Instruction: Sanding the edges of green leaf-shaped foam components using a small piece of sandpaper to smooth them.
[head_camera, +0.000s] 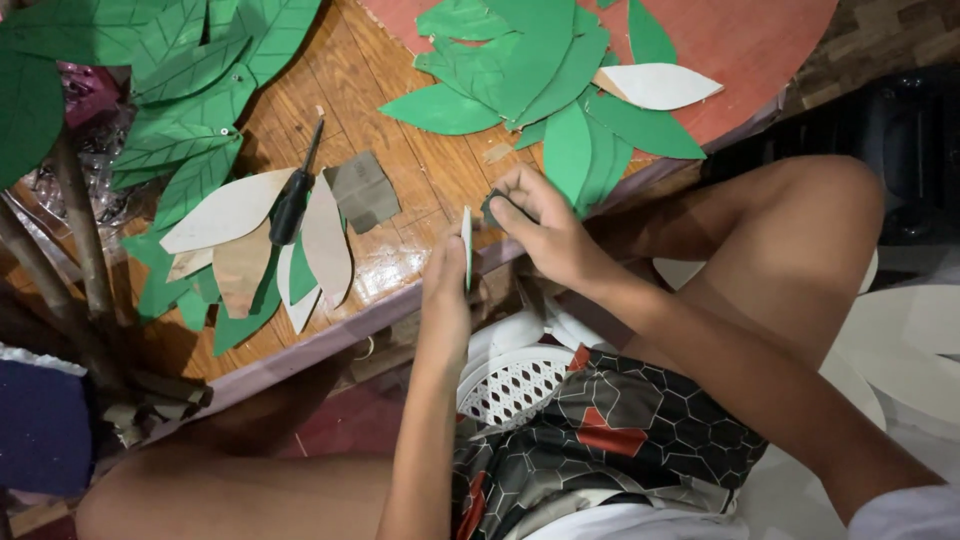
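Note:
My left hand (447, 290) holds a thin green paper leaf (467, 245) on edge, so only its narrow side shows, at the front edge of the wooden table (400, 160). Just to the right, my right hand (545, 232) pinches a small dark piece (492, 207) against the leaf's upper part. A pile of green paper leaves (530, 70) lies on the table just beyond my hands, with one leaf turned pale side up (657, 85).
A black-handled tool (293, 200) lies on pale and green leaves (240, 240) at the left, next to a folded grey piece (362, 190). Brown stick branches (85, 240) with green leaves stand at far left. A white plastic stool (510, 380) sits under my knees.

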